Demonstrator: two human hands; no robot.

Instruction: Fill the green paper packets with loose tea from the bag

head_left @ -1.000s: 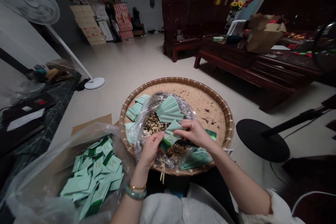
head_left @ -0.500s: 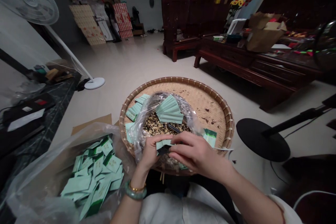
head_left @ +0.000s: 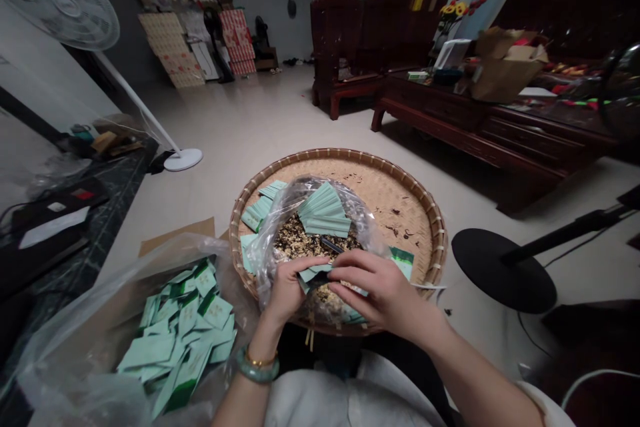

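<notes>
My left hand [head_left: 286, 290] grips a light green packet [head_left: 316, 271] between thumb and fingers, above the front of a plastic-lined container. My right hand [head_left: 383, 290] has its fingers bent at the packet's right side; its fingertips partly hide it. A dark stick-like handle [head_left: 331, 245] shows just behind my right fingers; its other end is hidden. Inside the clear plastic bag [head_left: 273, 227] lies a loose dark and pale dry mix [head_left: 293, 237]. A fanned stack of green packets [head_left: 325, 210] rests on this mix. The woven round tray [head_left: 415, 203] holds it all.
At left, an open plastic bag [head_left: 65, 340] contains a heap of green packets [head_left: 183, 327]. More packets [head_left: 257, 213] lie on the tray's left side, another [head_left: 403, 261] at right. A fan base [head_left: 503, 270] stands right; a white fan [head_left: 183, 159] stands far left.
My right hand has shifted slightly right, and more of the dry mix shows below the packet between my hands. The view has moved a little; the stack and tray stay in place.
</notes>
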